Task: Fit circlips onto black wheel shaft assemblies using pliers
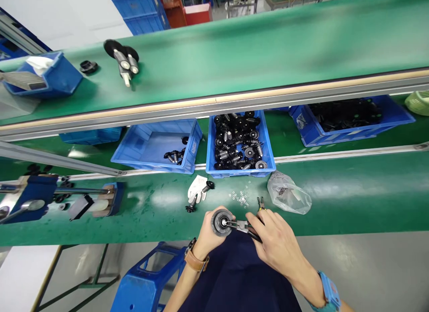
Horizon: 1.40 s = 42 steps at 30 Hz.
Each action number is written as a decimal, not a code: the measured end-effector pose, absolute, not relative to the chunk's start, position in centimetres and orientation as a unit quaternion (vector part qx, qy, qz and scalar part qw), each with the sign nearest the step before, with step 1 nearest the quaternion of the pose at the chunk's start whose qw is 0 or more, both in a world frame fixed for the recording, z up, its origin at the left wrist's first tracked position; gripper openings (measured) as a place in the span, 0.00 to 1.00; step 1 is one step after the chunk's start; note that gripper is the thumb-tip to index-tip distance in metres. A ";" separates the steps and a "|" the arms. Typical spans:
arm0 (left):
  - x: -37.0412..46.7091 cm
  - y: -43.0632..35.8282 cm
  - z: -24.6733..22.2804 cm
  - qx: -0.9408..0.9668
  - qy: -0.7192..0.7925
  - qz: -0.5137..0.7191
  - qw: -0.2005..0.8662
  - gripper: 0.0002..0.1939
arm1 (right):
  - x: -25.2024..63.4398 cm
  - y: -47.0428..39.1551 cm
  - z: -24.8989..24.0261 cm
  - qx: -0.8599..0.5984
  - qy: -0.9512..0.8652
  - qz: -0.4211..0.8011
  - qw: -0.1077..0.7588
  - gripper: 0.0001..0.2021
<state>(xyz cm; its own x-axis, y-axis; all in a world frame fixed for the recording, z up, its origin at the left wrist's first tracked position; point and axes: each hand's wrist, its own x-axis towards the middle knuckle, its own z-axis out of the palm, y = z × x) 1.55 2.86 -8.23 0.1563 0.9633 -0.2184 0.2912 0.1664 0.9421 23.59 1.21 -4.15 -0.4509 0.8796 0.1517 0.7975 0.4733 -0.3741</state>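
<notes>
My left hand [207,237] is wrapped round a round black-and-grey flanged part [217,229], its centre bore facing up at me. In my right hand [276,240] are snap-ring pliers [242,226] with black handles; their thin tips sit at the middle of the part. Whether a ring is on the tips is too small to tell. Small pale rings [241,199] lie scattered on the green bench just beyond. A second pair of pliers [260,202] shows by my right fingers. To the left, a white glove [197,187] lies beside two black shafted parts [209,185].
A blue bin [210,155] full of shafted parts stands behind the rings, with another blue bin [134,144] to its left. A clear plastic bag [291,198] lies right. A press [40,198] stands far left; a raised green belt [268,52] crosses above.
</notes>
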 end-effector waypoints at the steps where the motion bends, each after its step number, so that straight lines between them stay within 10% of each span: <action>1: 1.5 2.8 -8.2 0.563 0.559 0.325 0.515 0.10 | 23.6 1.2 -4.1 -0.498 -0.843 0.126 0.162 0.17; 42: 1.3 2.4 -7.7 0.601 0.551 0.321 0.482 0.04 | 23.1 0.4 -3.7 -0.515 -0.838 0.107 0.147 0.19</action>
<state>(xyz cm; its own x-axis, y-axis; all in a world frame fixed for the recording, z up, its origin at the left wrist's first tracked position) 1.31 2.45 -7.71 0.1873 0.9714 -0.1456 0.3531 0.0717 0.9328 23.08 0.43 -3.66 -0.4263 0.8944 0.1351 0.8315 0.4463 -0.3308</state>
